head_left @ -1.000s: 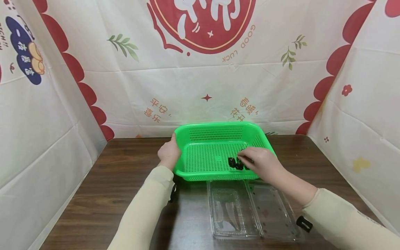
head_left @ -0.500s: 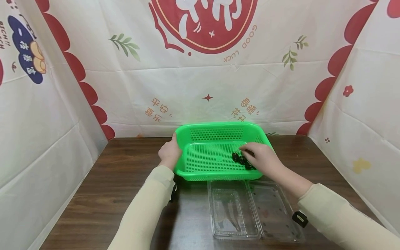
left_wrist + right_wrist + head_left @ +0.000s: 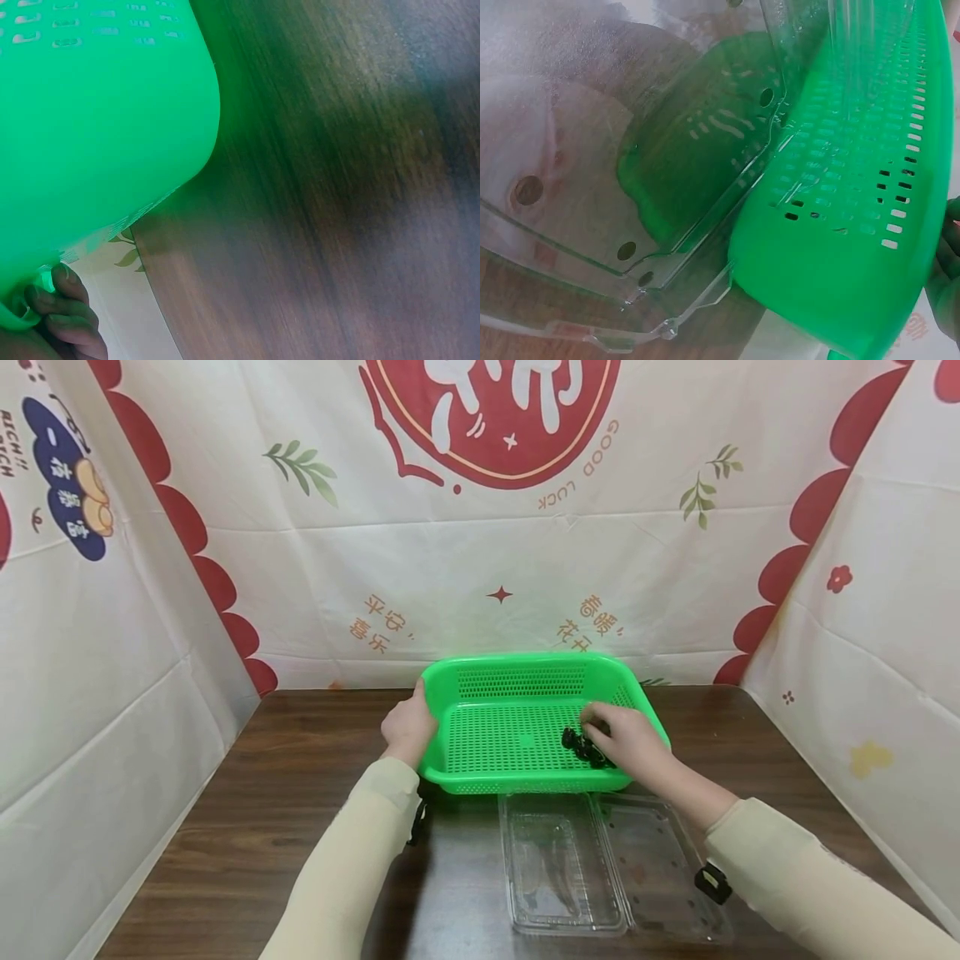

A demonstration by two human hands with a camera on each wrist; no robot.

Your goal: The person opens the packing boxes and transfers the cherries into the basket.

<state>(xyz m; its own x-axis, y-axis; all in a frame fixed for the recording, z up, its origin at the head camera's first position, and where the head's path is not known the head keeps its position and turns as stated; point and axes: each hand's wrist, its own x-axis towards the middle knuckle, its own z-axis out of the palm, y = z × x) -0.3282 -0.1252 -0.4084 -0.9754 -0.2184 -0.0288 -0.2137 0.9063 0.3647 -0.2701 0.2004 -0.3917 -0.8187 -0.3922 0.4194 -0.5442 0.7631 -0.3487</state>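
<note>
A green plastic basket (image 3: 525,783) with slotted floor and walls stands at the back of the table. My left hand (image 3: 408,724) grips its left rim; the left wrist view shows the fingers (image 3: 71,322) curled at the edge. Inside, at the right, small shiny black pieces (image 3: 581,748) lie in a short row; their kind is too small to tell. Over that corner my right hand (image 3: 622,739) reaches in, fingers bent close to the pieces. Whether it pinches one is hidden. In the right wrist view only part of that hand shows past the basket rim.
In front of the basket lies a clear plastic clamshell box (image 3: 566,868), its holed lid (image 3: 663,872) folded open to the right. Dark wood tabletop (image 3: 300,777) extends around. Printed cloth (image 3: 480,552) hangs behind and at both sides.
The black pieces have shifted slightly right and closer into a row. My right hand has drawn slightly right, its fingers more bent. The left hand keeps its grip on the basket.
</note>
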